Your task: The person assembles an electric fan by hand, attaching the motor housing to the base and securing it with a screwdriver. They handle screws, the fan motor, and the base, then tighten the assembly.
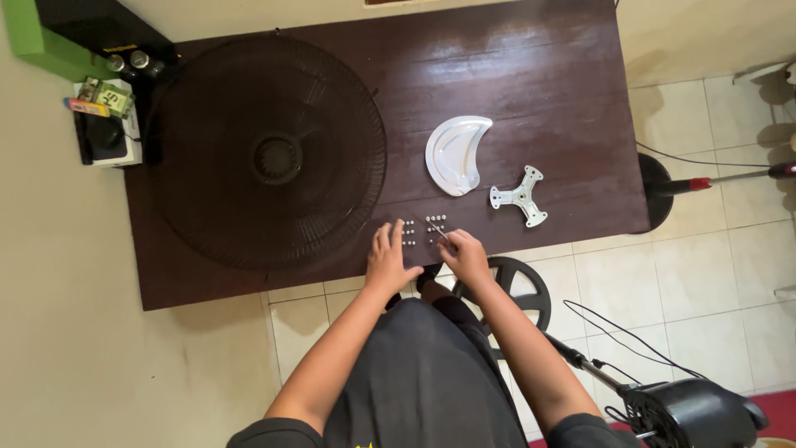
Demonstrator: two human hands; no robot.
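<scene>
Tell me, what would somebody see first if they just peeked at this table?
Probably the big round black wire fan grille lying flat on the left of the dark brown wooden table. Right of it sit a white curved plastic fan blade and a small white three-armed bracket. At the near edge, the left hand and right hand rest by rows of tiny silver screws.

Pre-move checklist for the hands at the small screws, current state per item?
1. Left hand flat on table beside small screws: ok.
2. Right hand pinching a thin tool or screw: cannot tell which.
3. Screws grouped near the table's front edge, none seen on the floor: ok.
4. White curved cover and three-armed bracket apart from the hands: ok.
5. Fan grille lying flat: ok.
</scene>
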